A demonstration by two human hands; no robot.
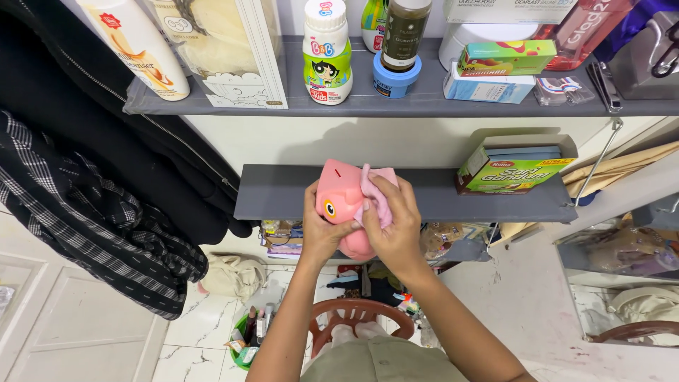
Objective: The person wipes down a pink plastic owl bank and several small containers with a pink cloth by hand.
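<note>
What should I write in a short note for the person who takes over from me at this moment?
Left hand: holds the pink piggy bank from the left side.
Right hand: presses a pink cloth on the bank's right side.
Place: both are in the air, in front of the lower grey shelf.
Done: cannot tell how much is wiped.
Left: cannot tell; bank is not set down.

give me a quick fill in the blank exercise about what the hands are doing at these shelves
1. Both hands hold a coin bank whose colour is ____.
2. The right hand presses a pink ____ against the bank.
3. The left hand grips the bank in front of the ____ of the two grey shelves.
4. On that shelf, to the right, lies an open green ____.

Missing words: pink; cloth; lower; box
</note>
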